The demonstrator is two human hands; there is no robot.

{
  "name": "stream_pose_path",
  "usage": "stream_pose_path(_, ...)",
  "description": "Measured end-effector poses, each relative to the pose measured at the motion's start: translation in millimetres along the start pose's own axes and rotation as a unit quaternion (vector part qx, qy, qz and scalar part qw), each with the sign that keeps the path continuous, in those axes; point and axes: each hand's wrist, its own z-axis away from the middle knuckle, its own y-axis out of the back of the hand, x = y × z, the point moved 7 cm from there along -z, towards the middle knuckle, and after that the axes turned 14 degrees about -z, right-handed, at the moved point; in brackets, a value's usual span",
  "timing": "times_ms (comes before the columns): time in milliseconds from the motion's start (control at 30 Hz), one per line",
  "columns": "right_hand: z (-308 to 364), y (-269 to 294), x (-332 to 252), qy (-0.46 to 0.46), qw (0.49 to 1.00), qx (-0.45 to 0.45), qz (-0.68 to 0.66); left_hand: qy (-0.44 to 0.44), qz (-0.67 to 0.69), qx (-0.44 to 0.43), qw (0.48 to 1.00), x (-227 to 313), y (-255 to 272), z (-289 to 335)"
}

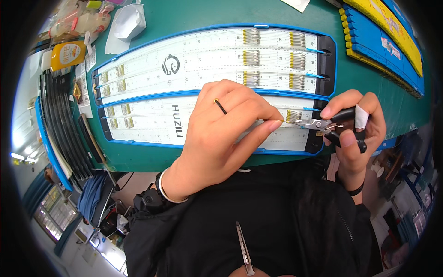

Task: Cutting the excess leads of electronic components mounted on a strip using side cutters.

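My left hand (221, 120) reaches over the lower half of an open blue-rimmed fishing rig box (194, 115). Its thumb and index finger pinch a thin yellowish strand (285, 121), too fine to make out fully. Pointing at that strand from the right are the narrow jaws of small black-handled pliers (318, 124). My right hand (362, 124) grips their handles, one of which has a white wrapping (361, 117). Just above the jaws lies a row of fine hooks (294, 115). Whether the jaws touch the strand or a hook, I cannot tell.
Further hook rows (251, 57) line the box's upper half. Blue and yellow foam strips (387, 46) lie at the far right of the green table (207, 14). A crumpled white paper (127, 23) and a yellow-orange bottle (68, 55) are at the left.
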Motion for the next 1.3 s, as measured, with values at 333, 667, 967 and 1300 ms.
stream_pose_path(333, -1, 3, -3, -0.004, 0.996, -0.004, 0.090, -0.049, -0.153, -0.097, 0.982, 8, 13, 12)
stream_pose_path(667, -6, 10, -11, 0.010, 0.981, -0.047, 0.187, -0.070, -0.268, -0.176, 0.945, -7, -16, 21)
stream_pose_path(967, -4, 17, -14, 0.001, 0.977, -0.044, 0.207, -0.072, -0.280, -0.177, 0.941, -5, -21, 20)
stream_pose_path(1300, -2, 10, -18, 0.024, 0.950, -0.090, 0.296, -0.082, -0.312, -0.202, 0.925, -7, -27, 21)
